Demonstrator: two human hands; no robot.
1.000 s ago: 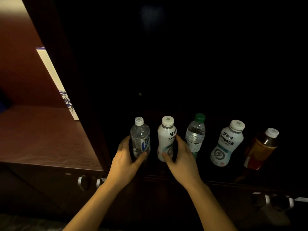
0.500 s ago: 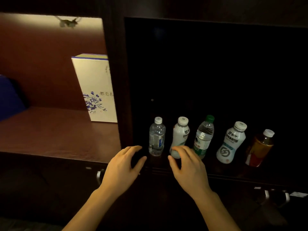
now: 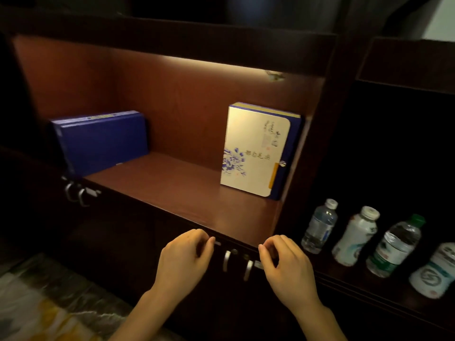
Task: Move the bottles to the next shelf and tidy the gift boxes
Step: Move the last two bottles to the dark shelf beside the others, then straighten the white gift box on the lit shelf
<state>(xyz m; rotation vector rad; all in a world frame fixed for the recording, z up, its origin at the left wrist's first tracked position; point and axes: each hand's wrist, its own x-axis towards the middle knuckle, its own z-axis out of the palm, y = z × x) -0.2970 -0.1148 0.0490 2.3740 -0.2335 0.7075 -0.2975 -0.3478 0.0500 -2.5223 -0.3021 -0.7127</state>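
Note:
A lit wooden shelf [image 3: 172, 190] holds two gift boxes. The blue gift box [image 3: 101, 141] stands at the back left. A cream gift box [image 3: 253, 151] with blue flowers stands upright at the right, against the divider. In the dark shelf to the right stand a clear water bottle [image 3: 318, 227], a white bottle [image 3: 354, 237], a green-capped bottle [image 3: 394, 247] and another white bottle [image 3: 435, 271] cut off by the frame edge. My left hand [image 3: 184, 262] and my right hand [image 3: 286, 267] hover in front of the lit shelf's front edge, fingers loosely curled, holding nothing.
Metal cabinet handles [image 3: 236, 262] sit just below the shelf edge between my hands, and another pair [image 3: 78, 193] lies at the left. A dark divider [image 3: 317, 153] separates the two shelves. Patterned marble floor [image 3: 37, 306] shows at the bottom left.
My view has swung left from the dark bottle shelf to the lit shelf. Both hands have left the bottles and moved left, and their fingers have curled in.

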